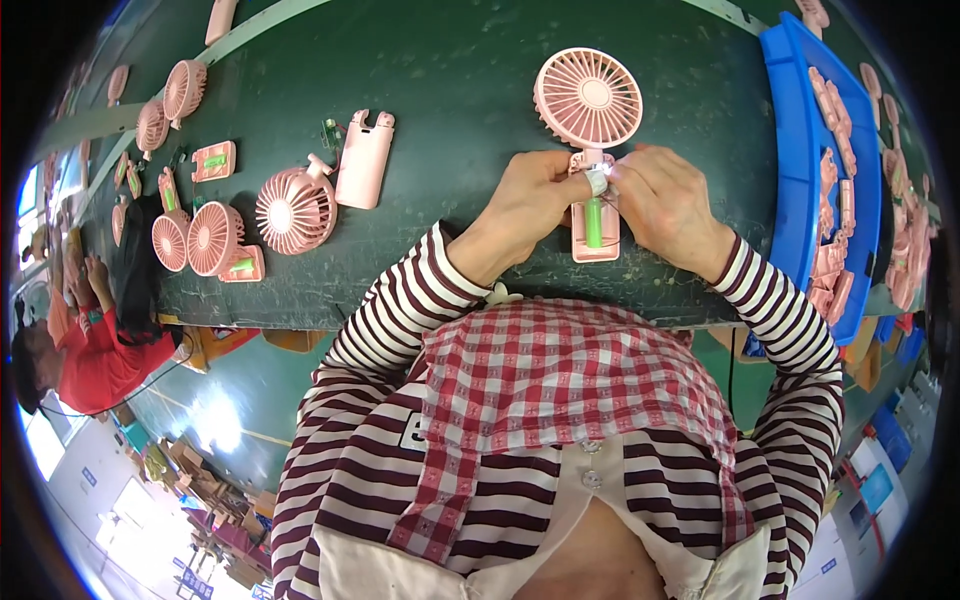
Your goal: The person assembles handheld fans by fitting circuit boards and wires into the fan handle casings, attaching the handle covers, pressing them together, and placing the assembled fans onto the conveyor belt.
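In the head view, the pink handheld fan (590,97) lies on the green table (450,100), battery (594,224) exposed. The left hand (522,208) closes on its neck; the right hand (668,205) curls there, its hold unclear. Apparently fine fitting work; next needs steady fingertips.

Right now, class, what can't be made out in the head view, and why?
- Head view: upper inside of the open pink handle, covered by the left hand and right hand.
- Head view: pink piece, far end cut off by upper edge.
- Head view: circuit board, details too small.
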The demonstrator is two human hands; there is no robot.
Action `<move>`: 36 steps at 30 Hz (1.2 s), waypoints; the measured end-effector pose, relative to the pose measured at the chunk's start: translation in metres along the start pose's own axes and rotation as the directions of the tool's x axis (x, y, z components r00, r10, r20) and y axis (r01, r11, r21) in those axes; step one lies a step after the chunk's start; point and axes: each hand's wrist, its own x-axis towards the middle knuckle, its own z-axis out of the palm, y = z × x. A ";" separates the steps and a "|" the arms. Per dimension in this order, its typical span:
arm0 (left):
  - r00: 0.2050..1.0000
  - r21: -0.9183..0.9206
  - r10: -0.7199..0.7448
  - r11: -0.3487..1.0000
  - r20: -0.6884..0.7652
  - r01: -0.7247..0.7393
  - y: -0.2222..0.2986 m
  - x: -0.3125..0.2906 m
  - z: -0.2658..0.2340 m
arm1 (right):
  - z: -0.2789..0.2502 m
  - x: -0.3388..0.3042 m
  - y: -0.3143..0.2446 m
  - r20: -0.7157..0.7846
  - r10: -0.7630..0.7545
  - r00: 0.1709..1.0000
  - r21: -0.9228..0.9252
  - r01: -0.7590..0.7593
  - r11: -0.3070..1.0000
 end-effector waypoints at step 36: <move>0.957 -0.069 0.285 0.955 -0.059 -0.289 0.014 0.012 -0.015 | 0.011 -0.007 -0.041 -0.207 0.563 0.800 0.295 -0.497 0.816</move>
